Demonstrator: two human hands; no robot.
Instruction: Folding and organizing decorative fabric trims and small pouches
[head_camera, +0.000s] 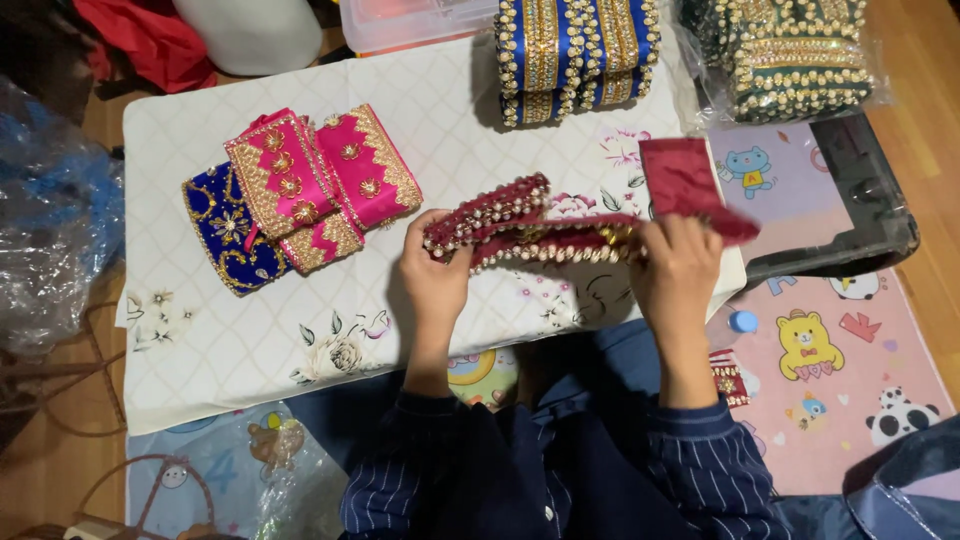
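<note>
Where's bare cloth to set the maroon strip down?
Free: front-left of the white cloth, between the pink pieces and the near edge; also the middle band between those and the blue stack. Crowded: far right by the green stack, and under both hands.

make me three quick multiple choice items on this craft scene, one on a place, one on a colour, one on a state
1. Where do the pink embroidered pieces lie?
A. on the white cloth, beyond the left hand
B. on the cartoon mat
C. in the plastic box

2. What colour is the beaded strip in the hands?
A. green
B. maroon
C. blue

3. How is the strip held?
A. lying untouched
B. by the right hand alone
C. by both hands, lifted over the cloth

Answers: 1 A, they rest on the cloth beside the blue embroidered piece. 2 B, dark red with pale beads. 3 C, each hand has a grip on one end.
</note>
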